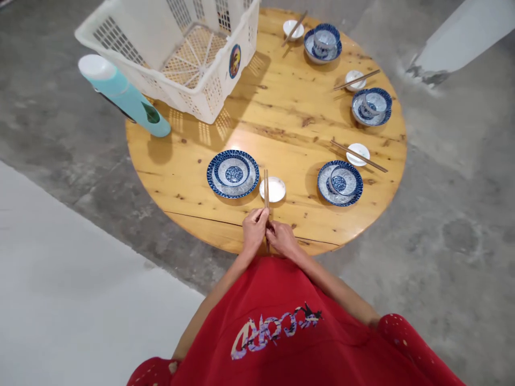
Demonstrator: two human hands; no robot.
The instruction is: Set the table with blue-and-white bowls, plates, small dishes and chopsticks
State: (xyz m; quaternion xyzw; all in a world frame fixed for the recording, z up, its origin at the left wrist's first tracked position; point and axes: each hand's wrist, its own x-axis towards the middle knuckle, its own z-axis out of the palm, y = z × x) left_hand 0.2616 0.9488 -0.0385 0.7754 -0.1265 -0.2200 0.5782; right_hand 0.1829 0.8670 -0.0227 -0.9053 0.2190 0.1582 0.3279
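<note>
The chopsticks are two thin brown wooden sticks, side by side and touching. They are in the lower middle of the picture, at the near edge of the round wooden desk. They point straight up the picture, and their far tips lie over the left rim of a small white dish.

The left hand and the right hand meet at the desk's near edge, just below the dish. Both hands have their fingers pinched shut on the near ends of the chopsticks: the left hand a bit higher, the right hand just beside it and lower. Both bare arms come up from the bottom of the picture, over a red shirt.

Just left of the dish sits a blue and white plate with nothing on it. To the right is a second plate with a small cup in it. Near that plate is another white dish with a pair of sticks across it. Two more such sets run up the right side of the desk.

At the upper left stands a big white basket with holes in its walls. Its slatted bottom shows. A teal bottle with a white cap leans at the desk's left edge, next to the basket.
</note>
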